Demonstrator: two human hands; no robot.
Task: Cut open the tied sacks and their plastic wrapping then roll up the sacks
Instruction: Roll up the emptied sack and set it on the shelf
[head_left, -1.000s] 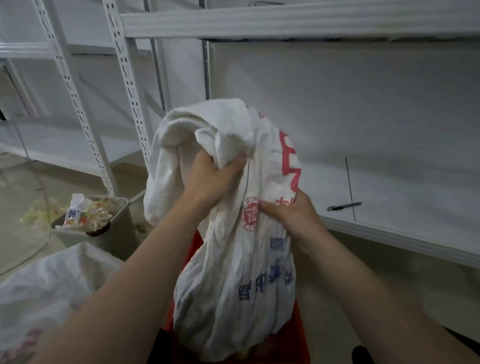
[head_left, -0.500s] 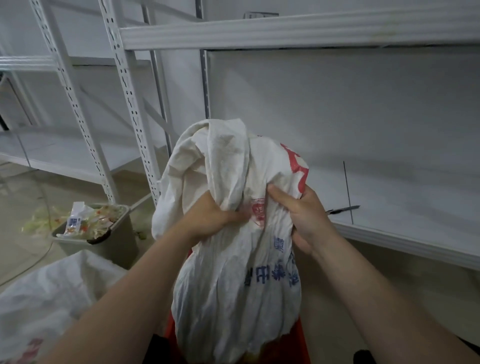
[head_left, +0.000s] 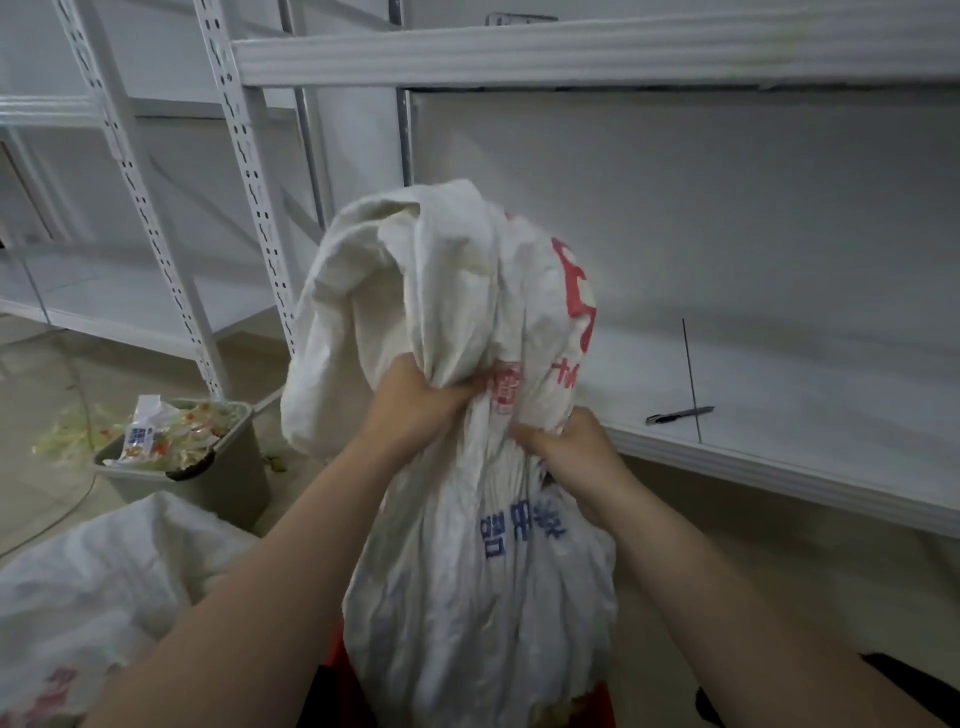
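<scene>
Sack upright between both hands; left hand fingers curled tight round bunched neck; right hand pinches cloth just below, rightward; advice: gather folds evenly, roll downward; knife lies beyond right fingers, unheld.

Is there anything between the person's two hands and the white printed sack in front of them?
No, nothing visible stands between them. The left hand and the right hand both grip the white sack directly at its gathered neck, with the fingers curled into the material.
</scene>
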